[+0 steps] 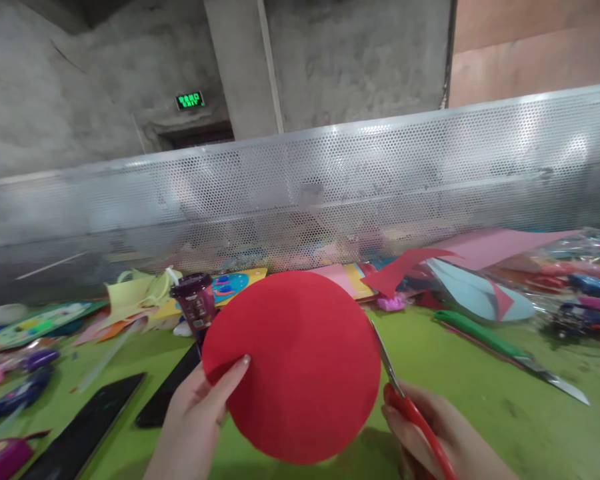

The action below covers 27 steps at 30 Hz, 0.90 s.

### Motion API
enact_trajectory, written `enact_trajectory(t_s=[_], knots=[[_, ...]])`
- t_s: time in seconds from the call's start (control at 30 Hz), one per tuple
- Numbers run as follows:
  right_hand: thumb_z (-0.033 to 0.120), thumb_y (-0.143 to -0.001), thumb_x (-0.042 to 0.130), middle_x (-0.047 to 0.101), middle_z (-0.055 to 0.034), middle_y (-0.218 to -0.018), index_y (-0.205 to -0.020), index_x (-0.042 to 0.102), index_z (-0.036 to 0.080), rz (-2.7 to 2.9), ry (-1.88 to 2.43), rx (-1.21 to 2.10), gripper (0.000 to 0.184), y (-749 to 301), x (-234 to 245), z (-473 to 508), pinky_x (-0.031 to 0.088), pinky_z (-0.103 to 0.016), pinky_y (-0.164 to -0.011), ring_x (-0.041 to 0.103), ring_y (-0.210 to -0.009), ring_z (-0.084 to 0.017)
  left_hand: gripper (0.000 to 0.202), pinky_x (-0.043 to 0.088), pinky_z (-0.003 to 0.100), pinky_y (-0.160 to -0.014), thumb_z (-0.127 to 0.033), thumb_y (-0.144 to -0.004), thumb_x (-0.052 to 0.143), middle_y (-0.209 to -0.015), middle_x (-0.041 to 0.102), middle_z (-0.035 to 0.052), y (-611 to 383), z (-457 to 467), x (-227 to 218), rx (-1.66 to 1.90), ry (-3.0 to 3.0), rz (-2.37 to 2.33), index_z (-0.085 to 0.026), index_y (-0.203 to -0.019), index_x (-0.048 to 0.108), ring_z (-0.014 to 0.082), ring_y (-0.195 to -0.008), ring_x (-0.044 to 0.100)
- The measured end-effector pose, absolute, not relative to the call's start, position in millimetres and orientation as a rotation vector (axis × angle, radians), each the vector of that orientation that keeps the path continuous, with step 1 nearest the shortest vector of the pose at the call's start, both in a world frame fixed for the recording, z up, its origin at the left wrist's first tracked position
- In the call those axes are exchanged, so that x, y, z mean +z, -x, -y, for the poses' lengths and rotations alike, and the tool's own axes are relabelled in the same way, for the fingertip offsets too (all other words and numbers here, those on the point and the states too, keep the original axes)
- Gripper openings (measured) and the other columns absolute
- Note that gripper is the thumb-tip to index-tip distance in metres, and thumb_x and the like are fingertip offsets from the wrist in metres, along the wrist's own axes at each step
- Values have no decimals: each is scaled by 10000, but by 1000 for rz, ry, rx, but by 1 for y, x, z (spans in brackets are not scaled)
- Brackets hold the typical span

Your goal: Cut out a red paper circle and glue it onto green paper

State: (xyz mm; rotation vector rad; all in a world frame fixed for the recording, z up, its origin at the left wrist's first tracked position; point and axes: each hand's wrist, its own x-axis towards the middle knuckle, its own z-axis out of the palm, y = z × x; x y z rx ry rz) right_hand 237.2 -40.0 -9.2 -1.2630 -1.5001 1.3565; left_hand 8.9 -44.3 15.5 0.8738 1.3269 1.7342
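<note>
While the left hand [200,403] pinches a red paper disc [300,367] at about its nine o'clock edge, thumb flat on the near face, the right hand [450,427] grips red-handled scissors [395,383] just outside the rim near four o'clock. The disc, round and with no long axis, is held up between the hands over a green desk [445,363], its broad side facing the wearer. The scissors' long axis slants toward eleven o'clock, blades close together, the tip beside the rim at about two o'clock; whether metal meets paper cannot be told. The left hand is the nearer, already on the disc; the right is linked to it only across the blades' narrow margin. Beyond, a dark cup [196,307] stands at ten o'clock, pale blue paper [473,290] lies at two, and a phone [87,427] rests at eight.
</note>
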Motion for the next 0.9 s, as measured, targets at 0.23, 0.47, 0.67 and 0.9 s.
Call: enact_trajectory(t_s=[0.23,0.47,0.67,0.9], knots=[[553,-643,502,432,55,-480,-640,430,203,1463,1253,1370,357,-238,-16,38,391,-196,-412,466,-408,-90,454,490,273,-779,-293,-562,714,-967,659,6,-9,43,13,1711,-774,-1186,-237,-996,591,227,-1020,527],[540,-672,480,441,53,-457,-636,419,200,1431,1350,1340,348,-237,-8,38,348,-179,-392,478,-407,-92,361,472,292,-823,-271,-609,681,-995,647,-25,-7,43,15,1692,-760,-1201,-276,-961,599,229,-1049,506],[529,-684,495,398,64,-429,-619,414,196,1529,1337,1320,349,-238,-7,36,357,-183,-400,451,-392,-88,353,460,339,-845,-267,-651,643,-1027,632,-3,-5,41,13,1700,-788,-1177,-254,-997,581,245,-1063,492],[476,-654,550,401,50,-532,-613,459,186,1720,1244,1324,307,-239,-7,41,354,-169,-416,400,-454,-72,367,454,312,-860,-244,-693,610,-1041,623,-31,-5,39,15,1721,-797,-1099,-279,-1051,536,211,-1100,460]])
